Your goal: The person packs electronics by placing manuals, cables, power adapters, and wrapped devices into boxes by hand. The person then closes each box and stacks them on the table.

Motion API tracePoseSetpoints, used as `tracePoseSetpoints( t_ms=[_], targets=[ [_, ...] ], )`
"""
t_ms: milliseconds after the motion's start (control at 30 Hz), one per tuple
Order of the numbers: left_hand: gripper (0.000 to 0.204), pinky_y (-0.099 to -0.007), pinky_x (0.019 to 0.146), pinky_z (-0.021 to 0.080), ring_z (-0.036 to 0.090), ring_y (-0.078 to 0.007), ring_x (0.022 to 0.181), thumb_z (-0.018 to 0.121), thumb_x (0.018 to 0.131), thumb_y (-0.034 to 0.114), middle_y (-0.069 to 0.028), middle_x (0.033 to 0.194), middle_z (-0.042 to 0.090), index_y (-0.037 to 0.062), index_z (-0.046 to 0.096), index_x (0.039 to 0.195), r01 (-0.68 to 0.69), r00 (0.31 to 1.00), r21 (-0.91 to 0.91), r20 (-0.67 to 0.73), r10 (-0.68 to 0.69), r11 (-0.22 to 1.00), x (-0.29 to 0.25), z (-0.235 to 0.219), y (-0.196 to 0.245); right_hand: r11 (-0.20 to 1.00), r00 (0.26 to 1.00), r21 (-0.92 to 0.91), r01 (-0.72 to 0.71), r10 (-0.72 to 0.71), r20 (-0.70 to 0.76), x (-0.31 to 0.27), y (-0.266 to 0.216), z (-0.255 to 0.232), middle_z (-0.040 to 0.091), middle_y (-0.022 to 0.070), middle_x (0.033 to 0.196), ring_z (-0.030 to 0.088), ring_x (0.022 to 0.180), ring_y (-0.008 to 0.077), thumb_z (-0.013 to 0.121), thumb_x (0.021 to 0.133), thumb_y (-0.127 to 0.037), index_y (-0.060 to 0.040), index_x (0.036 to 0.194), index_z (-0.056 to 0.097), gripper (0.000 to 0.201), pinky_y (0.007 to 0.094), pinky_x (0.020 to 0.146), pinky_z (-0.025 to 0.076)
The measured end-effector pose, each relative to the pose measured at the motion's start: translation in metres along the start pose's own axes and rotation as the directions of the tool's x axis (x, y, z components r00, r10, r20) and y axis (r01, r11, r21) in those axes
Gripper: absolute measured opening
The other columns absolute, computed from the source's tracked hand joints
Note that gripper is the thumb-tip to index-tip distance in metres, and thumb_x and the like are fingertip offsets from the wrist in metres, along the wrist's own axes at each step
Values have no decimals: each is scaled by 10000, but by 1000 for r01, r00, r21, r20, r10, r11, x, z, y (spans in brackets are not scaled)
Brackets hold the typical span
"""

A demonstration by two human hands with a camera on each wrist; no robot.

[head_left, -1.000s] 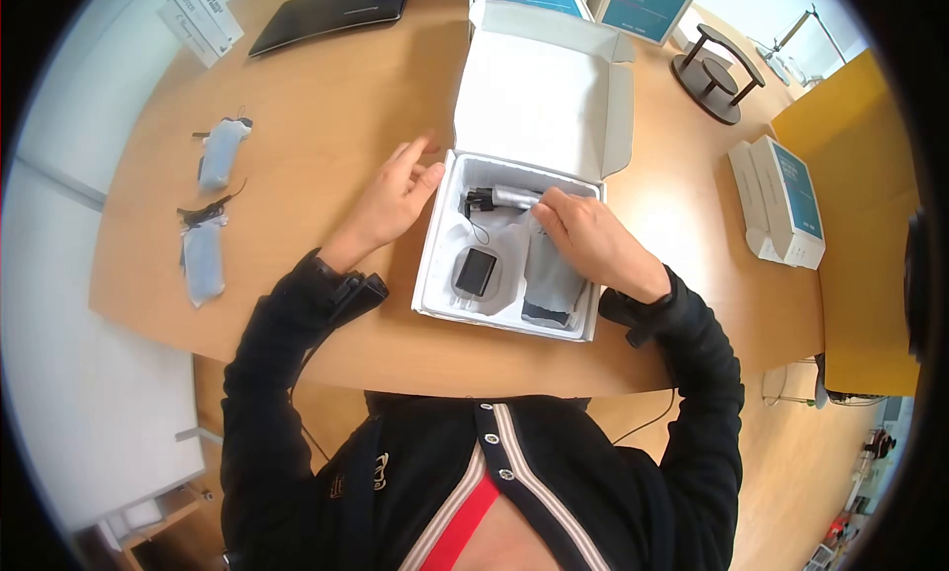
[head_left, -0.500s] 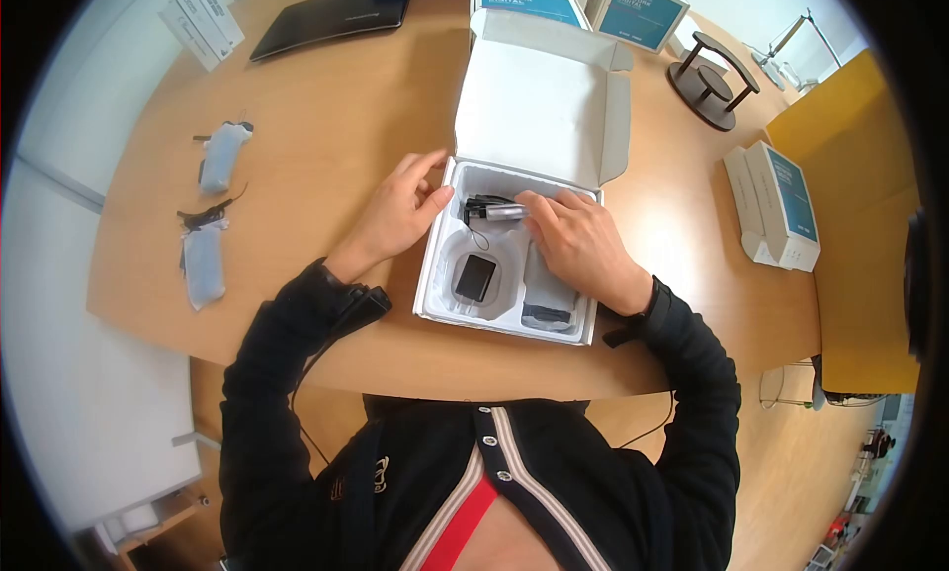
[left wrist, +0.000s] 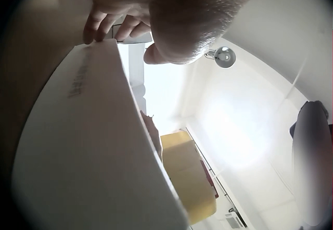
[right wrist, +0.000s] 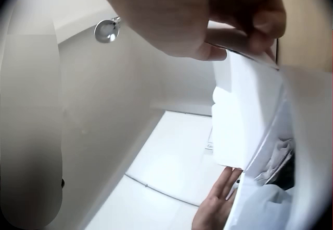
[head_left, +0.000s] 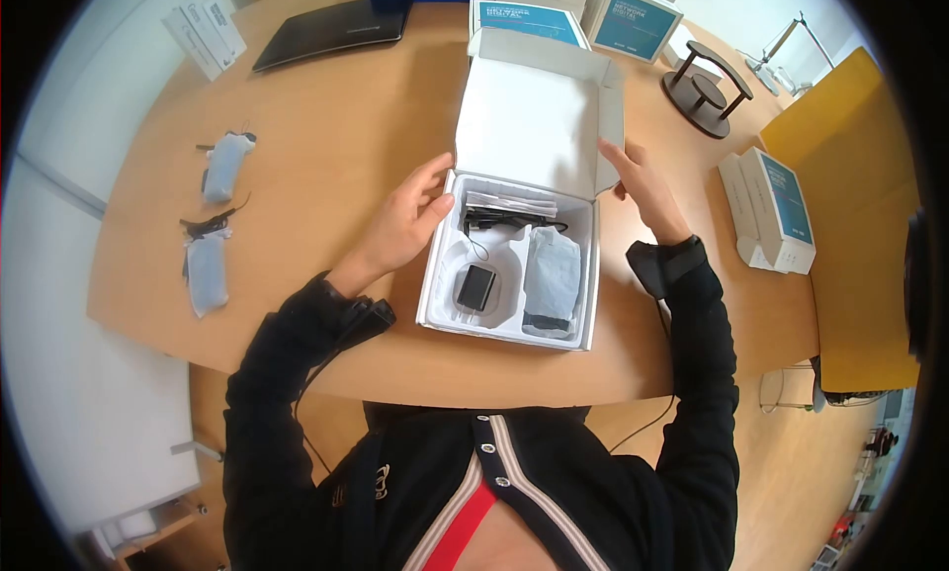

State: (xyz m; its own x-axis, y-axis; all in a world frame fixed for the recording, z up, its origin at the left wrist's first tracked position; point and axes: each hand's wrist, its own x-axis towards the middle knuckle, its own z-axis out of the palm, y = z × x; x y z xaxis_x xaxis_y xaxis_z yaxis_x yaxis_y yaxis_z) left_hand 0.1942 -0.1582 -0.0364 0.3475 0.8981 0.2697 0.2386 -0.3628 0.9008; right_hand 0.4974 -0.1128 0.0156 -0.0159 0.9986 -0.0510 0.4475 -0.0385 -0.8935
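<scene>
A white cardboard box [head_left: 425,302] with its lid [head_left: 529,116] raised stands before me in the head view. A black power adapter [head_left: 476,288] lies in its lower left compartment. A device in a pale sleeve [head_left: 552,274] fills the right one, and black cables [head_left: 509,220] with a clear-wrapped piece lie along the back. My left hand [head_left: 407,210] rests against the box's back left corner, fingers fairly straight; the left wrist view shows its fingertips at the box's edge. My right hand [head_left: 645,187] pinches the lid's right side flap [right wrist: 242,50] between thumb and fingers.
Two pale-wrapped devices [head_left: 208,274] with black straps lie on the left. A black laptop [head_left: 336,32] and teal-labelled boxes [head_left: 633,22] stand at the back. On the right are a dark wooden stand [head_left: 707,91], another stack of boxes [head_left: 781,210] and a yellow panel [head_left: 840,225].
My right hand has let go of the cables and moved up and right to the lid's flap. The cables now lie in the back compartment. My left hand stays at the box's corner.
</scene>
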Motion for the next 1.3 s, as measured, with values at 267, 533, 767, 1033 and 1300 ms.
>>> tracePoseSetpoints(
  t_ms=[267, 533, 767, 1033, 1300],
  targets=[
    [375, -333, 971, 394, 491, -220, 1167, 429, 926, 93, -142, 1245, 517, -35, 419, 1278, 125, 992, 82, 20, -127, 989, -5, -9, 24, 882, 881, 5, 472, -471, -43, -21, -17, -7, 552, 42, 722, 500, 597, 135, 567, 827, -163, 28, 957, 569, 231, 268, 552, 406],
    [310, -386, 808, 473, 553, -367, 1022, 447, 884, 53, -224, 1082, 546, -28, 460, 1183, 103, 994, 309, 6, -110, 945, -20, -9, 49, 787, 829, -272, 555, -494, 262, -50, -34, -11, 622, 151, 874, 588, 805, 265, 684, 719, -118, 8, 1000, 578, 326, 342, 741, 472],
    [344, -357, 834, 455, 541, -387, 980, 493, 830, 8, -224, 1081, 542, -35, 468, 1171, -5, 998, 390, 63, -22, 921, -27, -15, 52, 857, 775, -45, 513, -441, 453, -59, -34, -18, 572, 135, 1071, 556, 981, 280, 699, 712, -129, 8, 1135, 513, 482, 329, 857, 442],
    [369, -303, 811, 496, 597, -209, 961, 410, 919, 60, -163, 1206, 513, -51, 424, 1271, 96, 991, 271, 62, -117, 958, -36, -13, 54, 734, 766, -431, 525, -187, 615, -69, -21, -12, 455, 101, 1323, 575, 1009, 281, 528, 684, 78, -30, 1248, 446, 580, 324, 826, 487],
    [452, -347, 739, 490, 608, -274, 871, 551, 895, 157, -193, 1023, 575, -66, 408, 1261, 255, 952, 302, 87, -293, 919, -103, 12, 87, 786, 897, -434, 441, -401, 186, -124, 10, 3, 531, 184, 1215, 620, 901, 331, 469, 766, 67, -18, 1296, 415, 540, 368, 785, 495]
  ],
)
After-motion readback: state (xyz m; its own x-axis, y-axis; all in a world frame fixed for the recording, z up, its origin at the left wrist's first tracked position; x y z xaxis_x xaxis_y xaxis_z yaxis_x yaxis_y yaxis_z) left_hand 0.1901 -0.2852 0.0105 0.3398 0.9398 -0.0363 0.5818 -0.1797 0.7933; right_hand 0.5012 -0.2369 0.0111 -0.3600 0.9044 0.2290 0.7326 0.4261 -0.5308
